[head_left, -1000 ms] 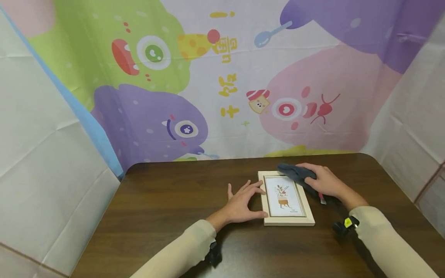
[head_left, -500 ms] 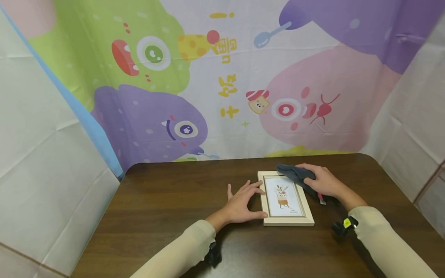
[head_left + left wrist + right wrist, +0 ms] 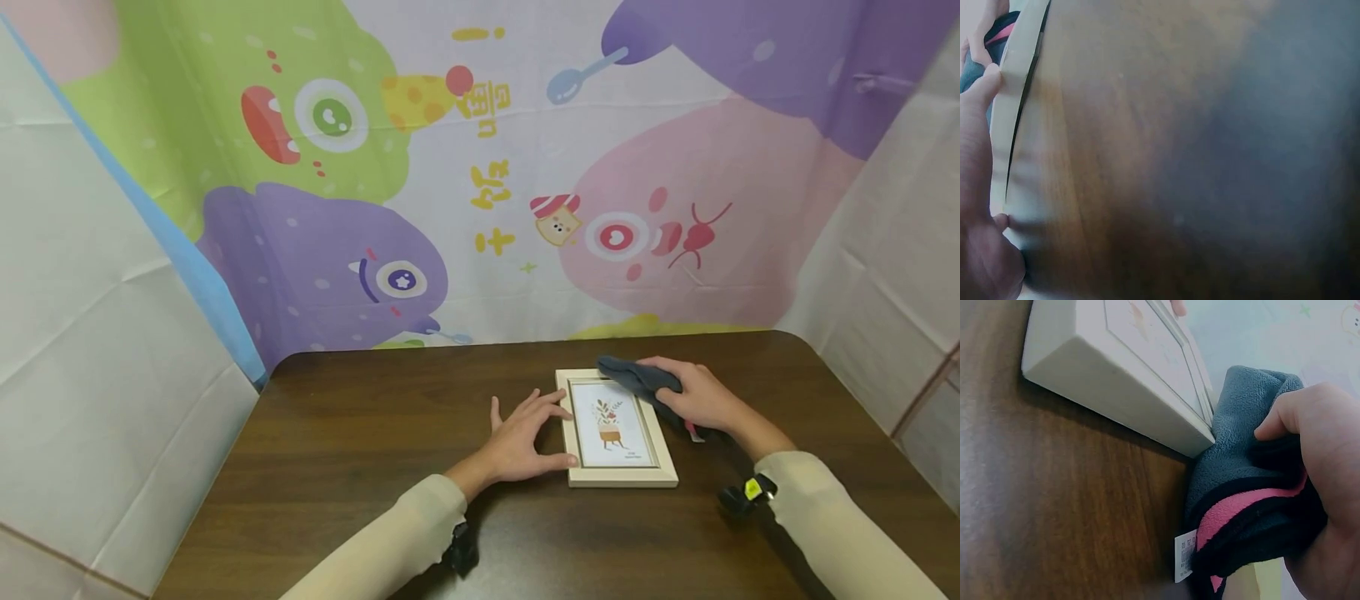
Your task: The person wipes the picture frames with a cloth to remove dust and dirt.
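Lying flat on the dark wood-grain table (image 3: pixel 352 433), a little right of its middle and toward the far edge, the picture frame (image 3: pixel 622 478) sits between your two hands. Small dark lettering at the lower right of the print (image 3: pixel 613 429) is too tiny to read. On the print, leafy stems and a reddish flower rise from an orange-brown pot on thin legs, against white; the border around it is pale cream with a darker inner line.

Your left hand (image 3: pixel 519 442) has its fingers spread and extended, fingertips and thumb touching the frame's left border. Your right hand (image 3: pixel 697 392) grips a bunched grey-blue cloth (image 3: pixel 639 377), fingers and thumb closed on it, and the cloth covers the frame's far right corner. Its fleecy fabric shows black trim and a pink strip; the white label (image 3: pixel 1184 556) sticking out carries a barcode and print you can't make out.

Cream sleeves (image 3: pixel 405 521) cover your forearms. Behind the table hangs a cartoon backdrop (image 3: pixel 502 304) with yellow characters turned sideways, 干 and 饭 readable among them, plus an exclamation mark.
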Available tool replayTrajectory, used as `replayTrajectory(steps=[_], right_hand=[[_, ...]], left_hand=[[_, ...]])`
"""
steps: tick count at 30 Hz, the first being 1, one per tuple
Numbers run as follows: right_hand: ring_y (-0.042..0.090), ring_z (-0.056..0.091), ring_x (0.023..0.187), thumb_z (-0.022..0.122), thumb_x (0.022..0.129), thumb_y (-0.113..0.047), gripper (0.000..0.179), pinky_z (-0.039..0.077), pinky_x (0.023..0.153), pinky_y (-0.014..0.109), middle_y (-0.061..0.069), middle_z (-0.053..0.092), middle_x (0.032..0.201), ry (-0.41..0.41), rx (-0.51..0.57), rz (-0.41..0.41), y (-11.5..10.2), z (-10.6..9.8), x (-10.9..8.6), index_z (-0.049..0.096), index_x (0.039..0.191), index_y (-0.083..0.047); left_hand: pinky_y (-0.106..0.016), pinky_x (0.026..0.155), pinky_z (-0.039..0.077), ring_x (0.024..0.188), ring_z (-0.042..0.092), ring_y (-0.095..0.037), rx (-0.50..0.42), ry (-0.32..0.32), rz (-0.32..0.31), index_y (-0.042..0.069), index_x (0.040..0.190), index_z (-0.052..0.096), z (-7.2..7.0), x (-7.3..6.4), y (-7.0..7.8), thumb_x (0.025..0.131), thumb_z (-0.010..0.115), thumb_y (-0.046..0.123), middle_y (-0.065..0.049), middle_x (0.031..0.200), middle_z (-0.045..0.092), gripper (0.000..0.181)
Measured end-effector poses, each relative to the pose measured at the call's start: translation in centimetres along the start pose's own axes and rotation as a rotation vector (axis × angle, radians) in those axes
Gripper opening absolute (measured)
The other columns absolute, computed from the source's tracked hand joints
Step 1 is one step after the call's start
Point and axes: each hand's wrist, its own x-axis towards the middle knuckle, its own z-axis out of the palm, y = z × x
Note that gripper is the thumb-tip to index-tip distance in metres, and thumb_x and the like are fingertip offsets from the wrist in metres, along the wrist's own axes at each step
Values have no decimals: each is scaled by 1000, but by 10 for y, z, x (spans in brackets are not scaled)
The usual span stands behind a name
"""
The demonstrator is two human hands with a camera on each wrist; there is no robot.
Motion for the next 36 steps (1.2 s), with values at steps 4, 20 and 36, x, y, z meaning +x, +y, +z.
replayTrajectory(steps=[4,20,36], right_hand=[[20,62,76,66,102,-1,55,48,76,32,29,73,137,-1,10,-8,-1,2,-4,62,157,-5],[19,72,79,70,100,0,54,58,81,36,31,71,146,-21,17,-42,-12,5,-41,67,152,-9],[0,68,78,73,99,0,55,54,69,24,27,73,139,-101,68,-125,-25,2,-95,67,151,-17]], left_hand=[[-92,129,-1,176,32,-33,-1,4,9,31,150,63,1,-1,-1,98,79,62,12,186,37,62],[-92,129,-1,176,32,-32,12,5,5,32,149,63,1,-2,0,98,78,63,14,186,36,62],[-93,129,-1,176,32,-33,7,13,11,31,148,63,0,-1,3,98,78,63,12,186,36,62]])
